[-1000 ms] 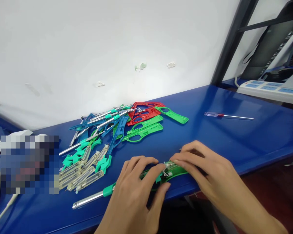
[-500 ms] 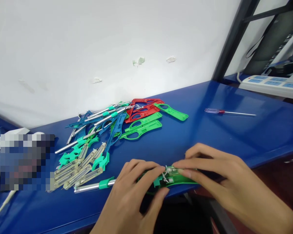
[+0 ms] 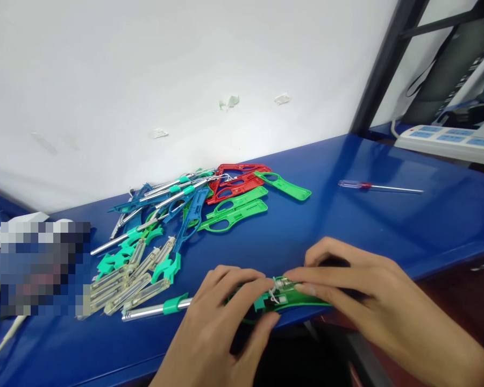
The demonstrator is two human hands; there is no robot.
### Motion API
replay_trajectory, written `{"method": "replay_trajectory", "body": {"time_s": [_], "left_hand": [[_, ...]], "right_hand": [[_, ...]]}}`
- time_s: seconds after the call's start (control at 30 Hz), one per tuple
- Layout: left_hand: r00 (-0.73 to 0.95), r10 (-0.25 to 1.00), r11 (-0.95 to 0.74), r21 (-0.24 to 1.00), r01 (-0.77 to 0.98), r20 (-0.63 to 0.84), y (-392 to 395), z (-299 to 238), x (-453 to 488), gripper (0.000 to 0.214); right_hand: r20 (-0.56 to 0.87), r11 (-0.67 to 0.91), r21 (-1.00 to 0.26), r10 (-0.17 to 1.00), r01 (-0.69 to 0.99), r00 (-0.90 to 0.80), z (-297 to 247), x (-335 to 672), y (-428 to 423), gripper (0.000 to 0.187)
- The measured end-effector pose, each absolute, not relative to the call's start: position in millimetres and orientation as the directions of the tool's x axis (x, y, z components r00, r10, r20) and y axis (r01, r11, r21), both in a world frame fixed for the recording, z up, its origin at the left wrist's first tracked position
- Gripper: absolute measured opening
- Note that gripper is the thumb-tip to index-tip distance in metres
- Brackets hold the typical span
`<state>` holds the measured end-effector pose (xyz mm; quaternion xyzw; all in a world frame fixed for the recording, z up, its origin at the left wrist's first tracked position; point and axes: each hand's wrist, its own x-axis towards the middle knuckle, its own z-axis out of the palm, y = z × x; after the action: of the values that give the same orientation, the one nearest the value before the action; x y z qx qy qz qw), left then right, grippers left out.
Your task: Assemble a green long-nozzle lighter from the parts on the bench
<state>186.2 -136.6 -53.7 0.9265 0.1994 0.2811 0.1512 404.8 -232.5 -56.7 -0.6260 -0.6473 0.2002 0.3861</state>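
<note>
At the table's near edge lies a half-assembled stick lighter: a green lighter shell half (image 3: 306, 299) with a metal tube (image 3: 151, 310) reaching out to the left. My left hand (image 3: 221, 317) is closed over the shell, fingers on its far side and thumb on the near side. Thumb and forefinger of my right hand (image 3: 371, 290) pinch a small clear fuel tank (image 3: 287, 285) over the shell. Whether the tank is fully seated cannot be seen. White wire and a black part show between the hands.
Left of my hands lie loose clear fuel tanks (image 3: 127, 293) and teal triggers (image 3: 167, 267). Behind them are metal tubes (image 3: 123, 238), blue shells (image 3: 193, 215), red shells (image 3: 242, 185) and green shells (image 3: 237, 214). A screwdriver (image 3: 379, 187) lies to the right, near a power strip (image 3: 452, 137).
My right fingers and the clear tank have shifted very slightly, tilting down toward the shell. My left hand stays almost still around the shell.
</note>
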Motion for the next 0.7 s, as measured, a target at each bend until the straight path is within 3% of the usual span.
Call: {"method": "replay_trajectory", "body": {"time_s": [0.33,0.7], "left_hand": [[0.779,0.395,-0.912,0.31,0.268,0.487,-136.3,-56.2,186.9,0.025],[0.828,0.367,-0.925,0.259,0.278,0.423,-137.9,-49.4,186.7,0.022]], "right_hand": [[0.241,0.11,-0.755,0.963,0.646,0.118,-60.8,406.8,-232.7,0.02],[0.225,0.1,-0.757,0.968,0.646,0.114,-59.7,404.9,-232.5,0.02]]}}
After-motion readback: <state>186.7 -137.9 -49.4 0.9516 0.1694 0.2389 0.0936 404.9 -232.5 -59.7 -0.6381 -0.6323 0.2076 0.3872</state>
